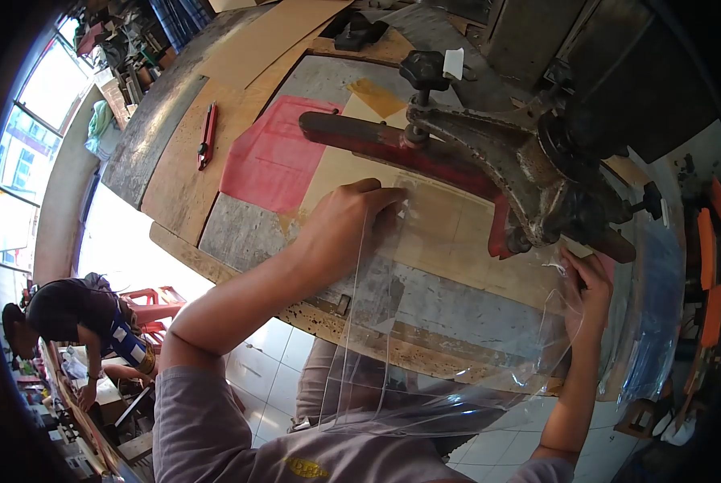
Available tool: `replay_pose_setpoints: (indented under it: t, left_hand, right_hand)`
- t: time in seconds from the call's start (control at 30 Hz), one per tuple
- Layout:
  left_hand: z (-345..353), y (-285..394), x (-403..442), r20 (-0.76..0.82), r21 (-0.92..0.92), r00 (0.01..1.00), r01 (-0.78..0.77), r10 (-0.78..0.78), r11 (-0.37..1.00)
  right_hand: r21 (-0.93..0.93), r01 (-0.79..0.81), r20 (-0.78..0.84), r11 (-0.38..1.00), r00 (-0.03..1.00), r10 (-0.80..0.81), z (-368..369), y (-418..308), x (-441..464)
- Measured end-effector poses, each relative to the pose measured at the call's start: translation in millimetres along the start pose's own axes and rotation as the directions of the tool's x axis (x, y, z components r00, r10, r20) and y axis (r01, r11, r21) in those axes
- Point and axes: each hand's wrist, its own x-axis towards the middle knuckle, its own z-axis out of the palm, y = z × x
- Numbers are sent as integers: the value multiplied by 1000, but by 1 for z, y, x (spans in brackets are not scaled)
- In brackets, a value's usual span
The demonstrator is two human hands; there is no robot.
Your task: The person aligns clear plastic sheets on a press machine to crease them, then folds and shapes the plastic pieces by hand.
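A clear plastic sheet (449,346) hangs from the worktable's front edge toward my lap, its far edge lying on the table under a press. My left hand (352,217) pinches the sheet near its far left corner, fingers bent. At the sheet's right side, my right hand (587,291) grips it between thumb and fingers. Just beyond both hands stands the metal press (505,153), with a long dark red-edged bar (393,145) and a black knob (423,70) on top. Beneath the bar lies a tan board (449,217); whether the bar touches the sheet I cannot tell.
Left of the press lie a red sheet (276,153) and a red utility knife (207,137). Cardboard (272,40) lies at the back. More clear plastic (654,314) hangs at the right. Another person (87,322) bends over a bench at the far left, near a red stool (155,306).
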Motion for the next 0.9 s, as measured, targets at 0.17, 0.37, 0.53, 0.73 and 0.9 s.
replay_pose_setpoints:
  t: [0.17,0.37,0.53,0.73,0.9]
  left_hand:
    - [-1,1,1,-2,12,1000,-1,1,1000]
    - [2,0,2,-24,14,1000,-19,19,1000]
    - [3,-2,3,-44,27,998,-51,53,998]
    - [5,-6,0,-29,107,996,-78,82,991]
    - [6,-4,-4,3,160,999,-52,53,986]
  right_hand:
    - [-28,5,12,1000,1000,-4,-2,-2,1]
    - [-54,71,-8,996,997,-72,-2,3,1]
    - [-67,28,32,997,999,-26,-7,1,2]
    - [-26,15,33,1000,999,-14,-3,14,1]
    - [321,-7,72,947,997,-17,10,54,-2]
